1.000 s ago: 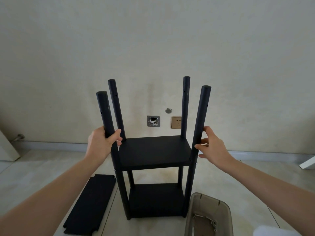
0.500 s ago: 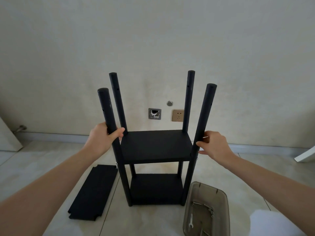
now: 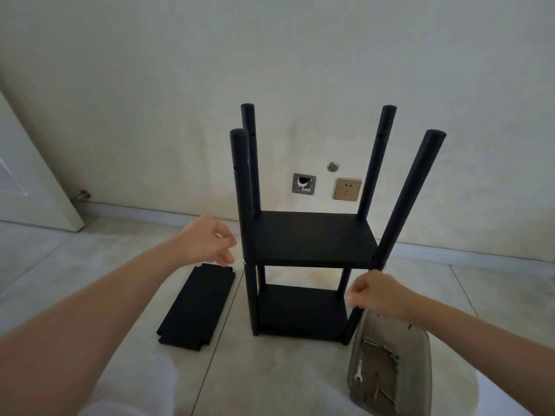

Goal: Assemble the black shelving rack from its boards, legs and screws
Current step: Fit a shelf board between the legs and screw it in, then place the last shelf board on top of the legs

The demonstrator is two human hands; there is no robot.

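The black rack (image 3: 312, 238) stands upright on the floor tiles, with two boards fixed between four round legs that rise well above the upper board. My left hand (image 3: 207, 243) hovers just left of the front left leg (image 3: 243, 190), apart from it, fingers loosely curled and holding nothing. My right hand (image 3: 375, 292) sits low on the front right leg (image 3: 417, 187), below the upper board, with its fingers curled round the leg. A loose black board (image 3: 196, 307) lies flat on the floor to the left of the rack.
A translucent grey tray (image 3: 426, 355) with a small wrench (image 3: 358, 370) and several screws lies on the floor at the rack's front right corner. Behind the rack is a wall with a socket (image 3: 347, 189). A white door (image 3: 27, 175) leans in at the far left.
My left hand has let go of the front left leg and drawn back to the left. My right hand has slid down the front right leg to below the upper board.
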